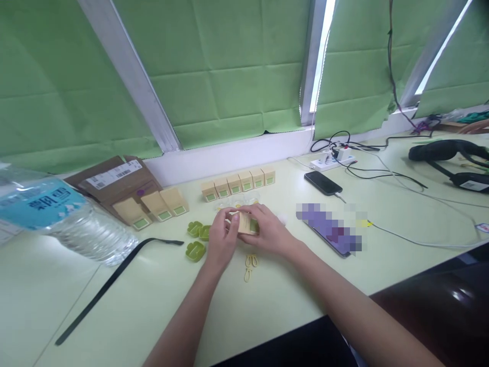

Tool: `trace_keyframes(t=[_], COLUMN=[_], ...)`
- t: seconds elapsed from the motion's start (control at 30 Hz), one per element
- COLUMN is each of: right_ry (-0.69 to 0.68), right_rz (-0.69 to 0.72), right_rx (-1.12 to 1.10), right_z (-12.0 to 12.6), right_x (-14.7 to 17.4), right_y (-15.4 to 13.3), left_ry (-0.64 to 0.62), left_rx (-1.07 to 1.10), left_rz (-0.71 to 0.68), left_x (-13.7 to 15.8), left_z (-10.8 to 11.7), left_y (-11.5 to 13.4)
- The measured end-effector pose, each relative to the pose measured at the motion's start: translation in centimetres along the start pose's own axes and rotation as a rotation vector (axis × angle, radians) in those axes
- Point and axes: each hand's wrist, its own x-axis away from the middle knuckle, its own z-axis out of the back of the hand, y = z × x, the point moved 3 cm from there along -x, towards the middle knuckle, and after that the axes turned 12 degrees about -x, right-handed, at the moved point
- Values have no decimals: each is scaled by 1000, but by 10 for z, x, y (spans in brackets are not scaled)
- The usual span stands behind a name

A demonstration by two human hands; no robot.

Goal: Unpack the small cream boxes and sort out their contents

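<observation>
Between my two hands is a small tan cardboard box (245,225) with a green label, held just above the table. My left hand (224,232) grips its left side, thumb on the face towards me. On the right, my right hand (267,229) wraps its fingers over the top and side. Several green clover-shaped dishes (195,251) lie beside my left hand. Below the box are three small yellow loops (248,275). Clear round pieces (233,202) sit behind my hands, partly hidden. A row of similar boxes (240,183) stands farther back.
At left are three more tan boxes (155,205), a brown carton (114,178), a large water bottle (64,214) and a black strap (114,278). To the right lie a black phone (323,183), a blurred purple phone-like item (328,229), a power strip (332,162) and cables.
</observation>
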Motion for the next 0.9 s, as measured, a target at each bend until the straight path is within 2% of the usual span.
trace_keyframes(t=[0.17, 0.4, 0.57, 0.7, 0.9], right_ry=[118, 162, 154, 130, 147], right_rz=[-81, -63, -102, -209, -198], right_rx=[-91, -227, -322, -312, -322], right_z=[6, 7, 8, 8, 9], right_x=[1, 3, 3, 5, 3], right_y=[1, 0, -2, -1, 0], left_ry=[3, -48, -148, -189, -120], left_rx=[183, 410, 475, 506, 505], left_rz=[83, 84, 63, 38, 39], left_x=[3, 4, 7, 9, 7], left_z=[-3, -16, -23, -25, -20], left_y=[-6, -12, -9, -5, -4])
